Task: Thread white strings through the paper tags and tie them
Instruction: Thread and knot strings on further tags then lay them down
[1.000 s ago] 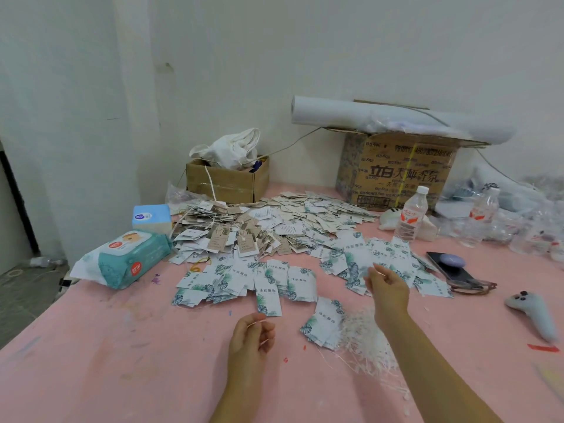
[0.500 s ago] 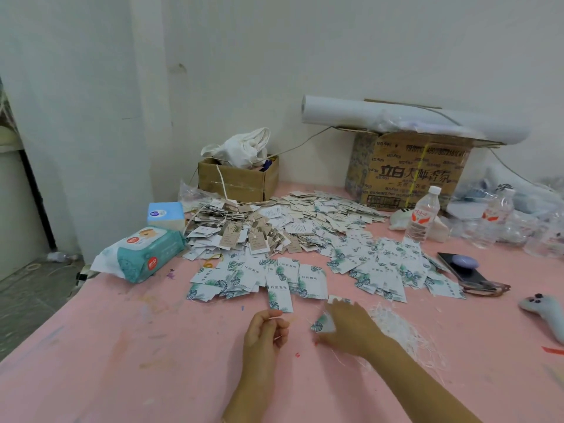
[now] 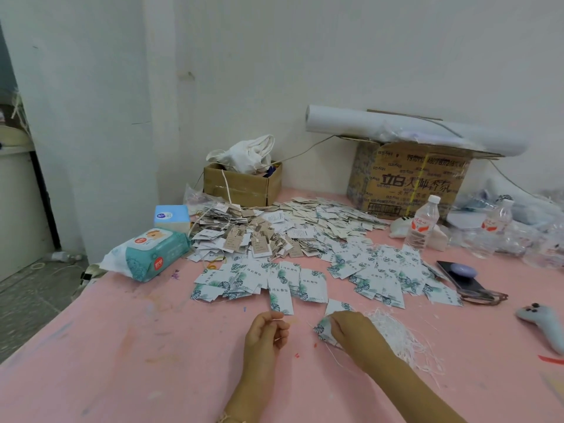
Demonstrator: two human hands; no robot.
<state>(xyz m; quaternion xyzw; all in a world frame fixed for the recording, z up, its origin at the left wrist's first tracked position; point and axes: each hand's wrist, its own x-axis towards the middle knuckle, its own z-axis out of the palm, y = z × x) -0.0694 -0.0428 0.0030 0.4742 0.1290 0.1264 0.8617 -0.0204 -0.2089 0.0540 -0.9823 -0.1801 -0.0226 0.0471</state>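
My left hand (image 3: 265,334) pinches a string (image 3: 277,319); right hand (image 3: 355,334) grips tags (image 3: 323,329) on the worktop (image 3: 146,361) beside the string pile (image 3: 399,341). Risk: the thin string slips free, or I lift several tags at once.

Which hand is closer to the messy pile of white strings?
Right. The right hand sits at the left edge of the pile, holding a leafy tag. The left hand is farther left, pinching one string.
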